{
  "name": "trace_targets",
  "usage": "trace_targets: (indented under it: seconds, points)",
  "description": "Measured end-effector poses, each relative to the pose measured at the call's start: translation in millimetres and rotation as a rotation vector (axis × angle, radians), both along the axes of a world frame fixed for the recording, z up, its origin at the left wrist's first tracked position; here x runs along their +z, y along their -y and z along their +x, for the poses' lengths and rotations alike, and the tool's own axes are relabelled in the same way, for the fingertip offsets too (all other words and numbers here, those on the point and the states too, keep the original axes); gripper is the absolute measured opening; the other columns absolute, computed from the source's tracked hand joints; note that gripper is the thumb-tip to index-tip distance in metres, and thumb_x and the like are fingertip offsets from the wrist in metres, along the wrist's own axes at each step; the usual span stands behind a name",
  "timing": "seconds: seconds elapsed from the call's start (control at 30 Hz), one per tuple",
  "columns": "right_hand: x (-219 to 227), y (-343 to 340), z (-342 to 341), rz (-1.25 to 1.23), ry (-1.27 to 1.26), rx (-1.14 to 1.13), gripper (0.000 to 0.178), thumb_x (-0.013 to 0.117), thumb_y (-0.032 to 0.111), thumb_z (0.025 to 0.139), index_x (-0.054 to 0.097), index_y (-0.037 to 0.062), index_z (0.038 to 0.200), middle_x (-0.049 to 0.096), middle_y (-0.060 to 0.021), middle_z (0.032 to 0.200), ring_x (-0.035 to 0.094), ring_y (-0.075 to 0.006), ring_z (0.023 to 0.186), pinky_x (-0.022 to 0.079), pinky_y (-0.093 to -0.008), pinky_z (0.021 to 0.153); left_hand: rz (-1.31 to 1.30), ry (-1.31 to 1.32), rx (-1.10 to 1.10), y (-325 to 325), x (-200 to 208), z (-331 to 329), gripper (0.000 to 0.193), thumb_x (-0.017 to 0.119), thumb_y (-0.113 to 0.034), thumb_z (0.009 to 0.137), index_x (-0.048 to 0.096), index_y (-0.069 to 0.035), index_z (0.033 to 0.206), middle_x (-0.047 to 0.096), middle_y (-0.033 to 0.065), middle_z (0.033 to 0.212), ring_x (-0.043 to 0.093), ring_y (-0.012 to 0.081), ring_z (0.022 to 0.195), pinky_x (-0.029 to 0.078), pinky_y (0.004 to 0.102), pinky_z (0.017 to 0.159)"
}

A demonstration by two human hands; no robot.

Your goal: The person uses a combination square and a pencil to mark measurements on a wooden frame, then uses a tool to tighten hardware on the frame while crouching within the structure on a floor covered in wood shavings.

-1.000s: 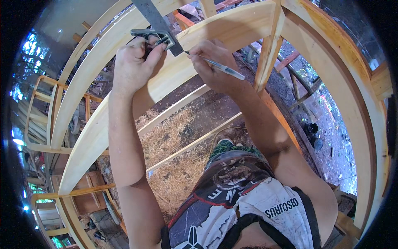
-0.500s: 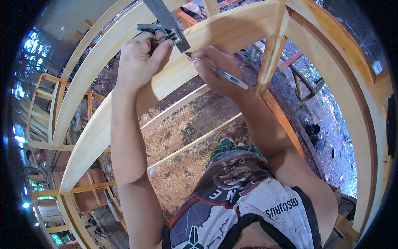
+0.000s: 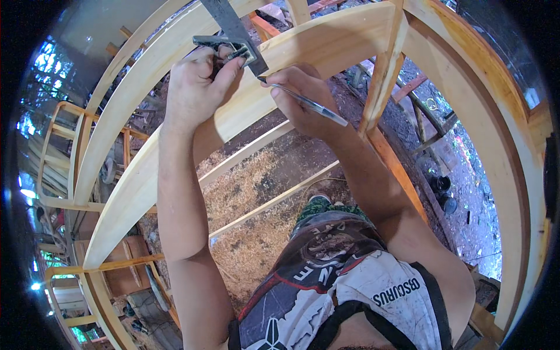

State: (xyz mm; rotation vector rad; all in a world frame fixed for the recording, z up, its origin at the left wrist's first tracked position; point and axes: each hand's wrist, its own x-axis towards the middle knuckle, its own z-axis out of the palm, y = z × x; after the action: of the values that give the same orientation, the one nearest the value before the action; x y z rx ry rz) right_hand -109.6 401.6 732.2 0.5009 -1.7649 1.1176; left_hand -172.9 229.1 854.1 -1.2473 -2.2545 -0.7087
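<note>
My left hand (image 3: 198,87) is closed on the dark head of a metal square (image 3: 228,28), which looks like a combination square. Its flat grey blade lies across a pale curved wooden plank (image 3: 326,35). Between the fingers of my right hand (image 3: 303,96) is a clear-barrelled pen (image 3: 315,107). The pen's dark tip meets the plank right beside the blade's lower end. My left fingertips are partly hidden behind the square's head.
More curved wooden boards (image 3: 140,76) run along the left, and another large curved piece (image 3: 466,99) bends down the right. An upright wooden post (image 3: 382,81) stands right of my right hand. Two thin slats (image 3: 274,201) cross above ground strewn with wood shavings (image 3: 245,256).
The pen tip has shifted very slightly left and down along the end of the blade. My left hand and the square look nearly still.
</note>
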Motion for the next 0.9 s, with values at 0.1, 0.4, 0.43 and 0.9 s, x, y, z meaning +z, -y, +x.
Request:
trace_targets:
  seconds: [0.1, 0.4, 0.43, 0.9]
  points:
    - [1, 0, 1, -0.01, -0.011, 0.012, 0.009, 0.06, 0.008, 0.082, 0.061, 0.0082, 0.092, 0.061, -0.0134, 0.077, 0.061, -0.0329, 0.076, 0.048, -0.0413, 0.071, 0.007, -0.017, 0.003, 0, -1, -2, 0.019, 0.074, -0.017, 0.08, 0.068, 0.001, 0.082, 0.066, 0.0136, 0.074, 0.065, 0.0286, 0.064, 0.049, 0.0331, 0.059]
    - [-8, -5, 2, -0.115, -0.006, -0.009, 0.011, 0.057, 0.011, 0.088, 0.06, 0.0049, 0.096, 0.06, -0.015, 0.079, 0.06, -0.0337, 0.076, 0.048, -0.0408, 0.071, -0.027, -0.034, 0.057, -1, 0, -1, 0.021, 0.074, -0.019, 0.079, 0.068, 0.0, 0.084, 0.065, 0.0143, 0.071, 0.065, 0.028, 0.063, 0.049, 0.0332, 0.059]
    - [-8, -5, 2, -0.115, -0.006, -0.01, 0.011, 0.057, 0.011, 0.088, 0.06, 0.0049, 0.096, 0.06, -0.015, 0.079, 0.06, -0.0337, 0.076, 0.048, -0.0408, 0.071, -0.027, -0.035, 0.056, -2, 1, 0, 0.021, 0.074, -0.019, 0.079, 0.068, 0.0, 0.084, 0.065, 0.0143, 0.071, 0.065, 0.028, 0.063, 0.049, 0.0332, 0.059]
    - [-8, -4, 5, -0.163, -0.002, 0.0, 0.01, 0.057, 0.01, 0.089, 0.06, 0.0043, 0.096, 0.06, -0.0133, 0.08, 0.06, -0.0303, 0.077, 0.047, -0.0389, 0.071, -0.066, -0.041, 0.023, -1, 1, 0, 0.021, 0.072, -0.018, 0.084, 0.07, 0.001, 0.092, 0.069, 0.0123, 0.071, 0.066, 0.0116, 0.062, 0.05, 0.0271, 0.059]
